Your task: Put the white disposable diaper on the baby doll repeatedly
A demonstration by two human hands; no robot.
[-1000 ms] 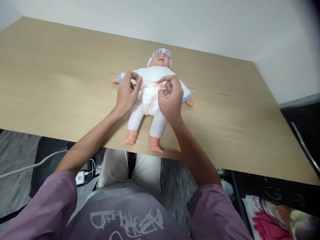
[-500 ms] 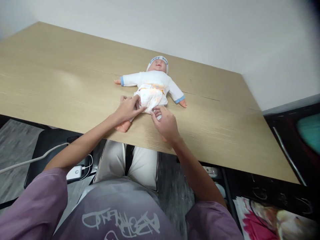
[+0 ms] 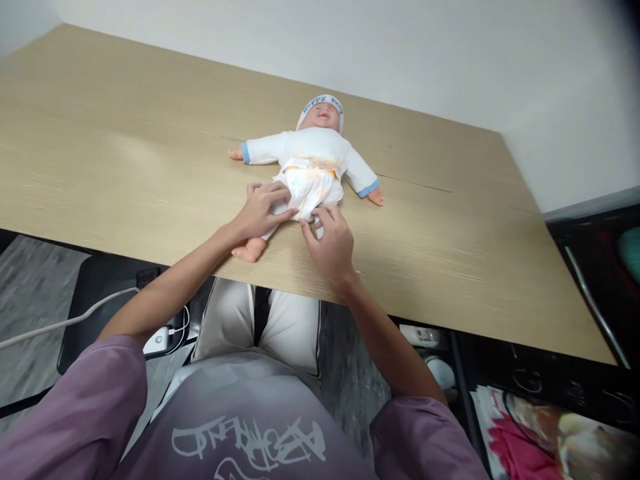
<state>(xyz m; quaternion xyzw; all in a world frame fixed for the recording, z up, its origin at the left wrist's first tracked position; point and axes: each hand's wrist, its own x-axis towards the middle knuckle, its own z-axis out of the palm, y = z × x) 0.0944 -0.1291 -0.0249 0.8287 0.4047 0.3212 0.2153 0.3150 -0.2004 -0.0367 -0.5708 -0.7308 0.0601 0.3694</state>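
Note:
A baby doll (image 3: 320,141) in a white top with blue cuffs and a white cap lies on its back on the wooden table, arms spread. Round its hips is a white diaper (image 3: 307,190) with an orange-patterned waistband. My left hand (image 3: 263,210) is closed on the diaper's leg edge at the doll's left-side leg in view, thumb toward the crotch. On the other side my right hand (image 3: 330,243) pinches the opposite leg edge between thumb and fingers. One bare foot (image 3: 249,250) shows below my left wrist; the other leg is mostly behind my right hand.
The table (image 3: 150,173) runs to a white wall behind it. Below its front edge are a black chair (image 3: 100,300) with a white device (image 3: 157,340) and cable, and a power strip (image 3: 420,335). Printed bags or papers (image 3: 540,433) lie at the lower right.
The view has shifted a little, so the doll appears slightly higher and further right. Both hands stay at the diaper's leg edges, with only small finger movements.

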